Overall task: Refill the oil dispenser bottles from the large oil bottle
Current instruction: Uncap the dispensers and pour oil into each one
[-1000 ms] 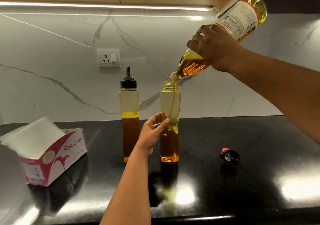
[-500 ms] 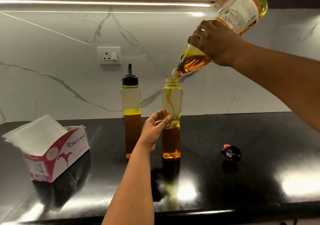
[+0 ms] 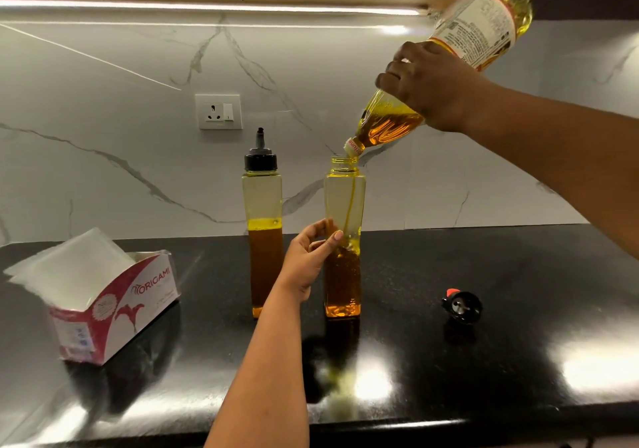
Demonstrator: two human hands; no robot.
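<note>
On black counter (image 3: 484,361), right hand (image 3: 435,88) gripping tilted oil bottle (image 3: 484,26), left hand (image 3: 311,257) clasping uncapped dispenser (image 3: 344,198), "ORIGAMI" tissue box (image 3: 131,295)

Oil stream (image 3: 352,202) straight again (wavy half-second ago); level in open dispenser bottle (image 3: 344,240) slightly higher.

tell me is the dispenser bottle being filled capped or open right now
Open. The right dispenser bottle has a bare neck, with a thin oil stream from the large oil bottle running into it. A black cap lies apart on the counter.
</note>
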